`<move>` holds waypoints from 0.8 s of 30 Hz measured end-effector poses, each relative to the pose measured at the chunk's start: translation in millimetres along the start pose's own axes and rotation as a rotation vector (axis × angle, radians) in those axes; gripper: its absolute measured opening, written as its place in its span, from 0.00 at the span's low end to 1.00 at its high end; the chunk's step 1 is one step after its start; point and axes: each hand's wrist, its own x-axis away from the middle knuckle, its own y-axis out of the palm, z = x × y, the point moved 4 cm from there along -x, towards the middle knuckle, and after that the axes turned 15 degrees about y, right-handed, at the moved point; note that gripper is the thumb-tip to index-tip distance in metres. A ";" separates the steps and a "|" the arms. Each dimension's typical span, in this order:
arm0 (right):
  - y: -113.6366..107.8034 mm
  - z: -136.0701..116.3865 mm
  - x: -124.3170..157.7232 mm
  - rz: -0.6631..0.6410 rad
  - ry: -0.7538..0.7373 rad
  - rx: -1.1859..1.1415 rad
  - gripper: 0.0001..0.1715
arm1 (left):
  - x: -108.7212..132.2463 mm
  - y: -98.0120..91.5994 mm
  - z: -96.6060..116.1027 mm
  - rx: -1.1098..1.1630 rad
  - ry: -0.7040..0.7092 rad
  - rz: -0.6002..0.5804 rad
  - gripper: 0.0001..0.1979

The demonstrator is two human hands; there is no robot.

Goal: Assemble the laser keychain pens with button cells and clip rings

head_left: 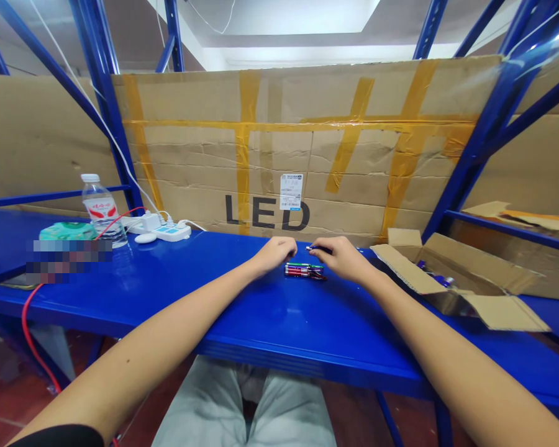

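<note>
On the blue metal shelf (pixel 279 316), both of my hands rest near a small bundle of pens (pixel 305 270) with red, green and dark barrels lying side by side. My right hand (pixel 341 257) pinches one dark pen (pixel 317 249) just behind the bundle, its tip pointing left. My left hand (pixel 276 252) is curled closed beside the pen's tip, fingers tucked; whether it grips anything is hidden.
An open cardboard box (pixel 451 279) with small items sits to the right. A large taped cardboard sheet marked LED (pixel 307 149) stands behind. At left are a water bottle (pixel 100 208), a white power strip (pixel 165 231) with a red cable, and a green pack (pixel 68 231).
</note>
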 end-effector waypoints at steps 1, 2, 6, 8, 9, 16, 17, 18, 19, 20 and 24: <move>-0.8 0.5 -0.2 0.002 0.011 0.002 0.11 | 0.3 -1.0 -1.4 0.056 -0.052 0.020 0.06; -0.8 1.1 -0.4 -0.001 0.019 0.005 0.11 | 0.6 -1.6 -2.9 0.110 -0.096 0.032 0.06; 4.1 3.0 -0.7 -0.042 0.032 0.011 0.12 | 0.7 -3.1 -7.2 0.218 -0.138 0.047 0.05; 6.6 3.1 -0.6 -0.056 0.032 0.016 0.12 | 0.2 -5.1 -9.3 0.215 -0.133 0.068 0.05; 7.2 2.7 -0.4 -0.062 0.031 0.018 0.12 | 0.0 -6.3 -10.2 0.216 -0.132 0.079 0.05; 6.2 -2.1 0.8 -0.073 0.021 0.035 0.14 | 0.9 -11.6 -12.4 0.348 -0.214 0.163 0.07; 6.4 -2.5 0.8 -0.073 0.016 0.044 0.14 | 1.3 -11.1 -12.2 0.370 -0.232 0.166 0.07; 6.7 -2.7 0.8 -0.072 0.011 0.052 0.14 | 1.7 -10.2 -11.7 0.390 -0.245 0.164 0.07; 7.0 -2.6 0.8 -0.072 0.006 0.058 0.15 | 1.9 -9.2 -11.0 0.410 -0.251 0.161 0.07; 7.4 -2.5 0.7 -0.072 0.002 0.060 0.15 | 2.1 -8.2 -10.1 0.427 -0.252 0.156 0.08; 8.7 -2.4 1.1 -0.081 -0.014 0.057 0.15 | 2.4 -6.6 -6.9 0.461 -0.250 0.164 0.07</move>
